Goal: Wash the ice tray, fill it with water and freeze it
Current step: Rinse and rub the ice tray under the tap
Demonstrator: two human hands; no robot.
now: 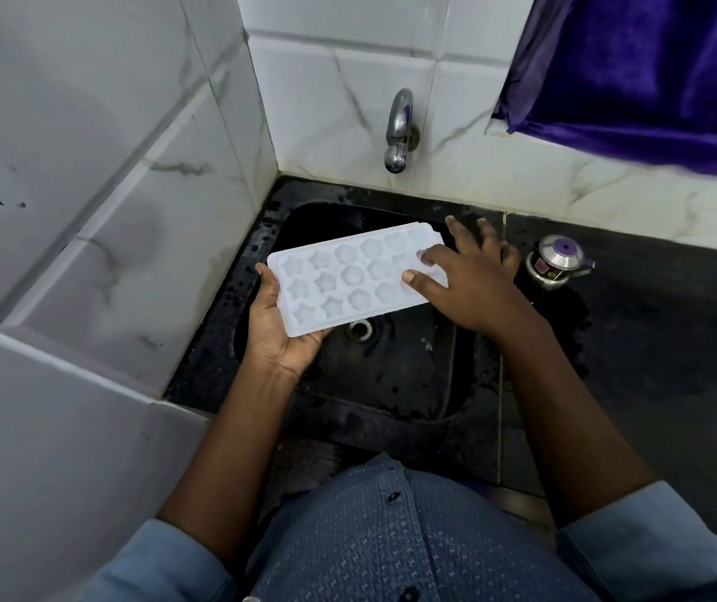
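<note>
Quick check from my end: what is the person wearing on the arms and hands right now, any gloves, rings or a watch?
Both hands are bare: no gloves, rings or watch show on the left hand or the right hand. The blue-grey long sleeves are pushed up near the elbows, leaving the forearms uncovered. They belong to a buttoned shirt with a fine woven pattern and dark buttons.

1. The light is dim and cool, soft all over, with no hard-edged shadows.
2. Its source is probably above and behind the camera; the view does not settle it.
3. The white ice tray (354, 278) is the brightest thing, slightly washed out.
4. The black sink (395, 380) swallows detail and looks noisy.
5. Small glints sit on the steel tap (400, 130) at 12 o'clock.
6. Wide-angle bending curves the wall tiles (100, 180) at 9 o'clock, and the corners go soft.
</note>
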